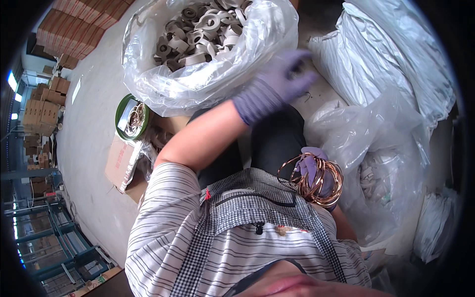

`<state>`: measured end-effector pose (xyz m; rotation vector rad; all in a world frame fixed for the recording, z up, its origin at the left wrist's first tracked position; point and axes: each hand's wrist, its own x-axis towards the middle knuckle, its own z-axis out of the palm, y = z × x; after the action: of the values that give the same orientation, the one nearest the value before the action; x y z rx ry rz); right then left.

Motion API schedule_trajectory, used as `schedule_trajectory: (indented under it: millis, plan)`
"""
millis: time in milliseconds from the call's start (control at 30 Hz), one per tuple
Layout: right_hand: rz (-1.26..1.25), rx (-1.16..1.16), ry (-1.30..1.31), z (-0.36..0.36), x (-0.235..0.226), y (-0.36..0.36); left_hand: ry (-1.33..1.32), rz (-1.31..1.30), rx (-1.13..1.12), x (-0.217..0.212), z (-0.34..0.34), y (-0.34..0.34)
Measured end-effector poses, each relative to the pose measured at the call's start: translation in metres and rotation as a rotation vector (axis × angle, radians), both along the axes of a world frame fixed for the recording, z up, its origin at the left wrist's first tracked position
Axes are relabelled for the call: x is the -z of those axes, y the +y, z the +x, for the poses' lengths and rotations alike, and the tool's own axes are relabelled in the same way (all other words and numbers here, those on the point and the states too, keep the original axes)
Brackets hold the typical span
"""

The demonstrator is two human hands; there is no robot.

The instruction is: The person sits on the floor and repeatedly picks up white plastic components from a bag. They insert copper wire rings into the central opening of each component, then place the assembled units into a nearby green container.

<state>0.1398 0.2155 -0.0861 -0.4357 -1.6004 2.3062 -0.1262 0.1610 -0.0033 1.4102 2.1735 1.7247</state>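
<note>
My left hand [284, 79], in a purple glove, reaches across to the right of a large clear plastic bag. Its fingers are spread, slightly smeared by motion, and nothing shows in them. Near my right hip, my right hand [309, 166], gloved the same way, is closed on a bundle of copper-coloured wire rings [327, 184] that hang round its fingers. The clear bag [163, 91] in front of me is filled with grey ring-shaped pieces [208, 27], some curled and some tape-like. Part of the right hand is hidden behind the rings.
A green round tub [120, 119] with more copper rings stands at left, by a cardboard box [121, 161]. At right lie white woven sacks [366, 54] and an open clear bag [396, 143] with pale pieces inside. Stacked cartons [42, 116] and metal racking [59, 242] line the far left.
</note>
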Motion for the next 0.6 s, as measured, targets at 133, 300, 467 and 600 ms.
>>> schedule_trajectory:
  millis: [133,300,467,600]
  plan:
    - [-0.009,-0.019,-0.047,-0.011,0.001,0.002,0.131,-0.397,-0.534,0.028,-0.196,-0.055]
    - [-0.258,-0.152,0.092,-0.015,0.033,0.026,0.472,-0.881,-0.706,0.06,-0.323,-0.061]
    - [-0.387,-0.191,0.078,-0.013,0.033,0.037,0.432,-1.16,-0.609,0.068,-0.355,-0.025]
    - [-0.329,-0.159,0.006,-0.021,0.026,0.042,0.261,-1.17,-0.608,0.087,-0.361,-0.038]
